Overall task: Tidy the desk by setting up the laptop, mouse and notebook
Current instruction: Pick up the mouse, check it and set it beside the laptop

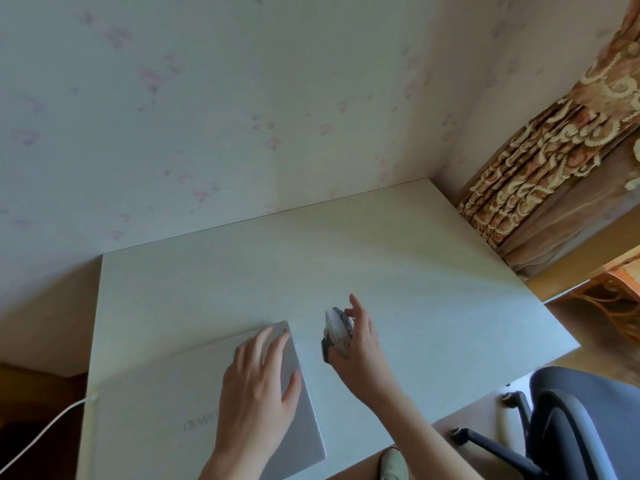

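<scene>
A closed silver laptop (pixel 180 410) lies flat on the near left part of the pale desk (pixel 346 265). My left hand (pixel 258 386) rests palm down on the lid's far right corner, fingers spread. My right hand (pixel 360 344) holds a grey and white mouse (pixel 335 332) just above the desk, to the right of the laptop, tipped on its side with the index finger raised. No notebook is in view.
A white cable (pixel 52 424) runs off the desk's left edge near the laptop. A dark office chair (pixel 571 420) stands at the near right. A patterned curtain (pixel 540 161) hangs by the desk's far right corner. The wall backs the desk.
</scene>
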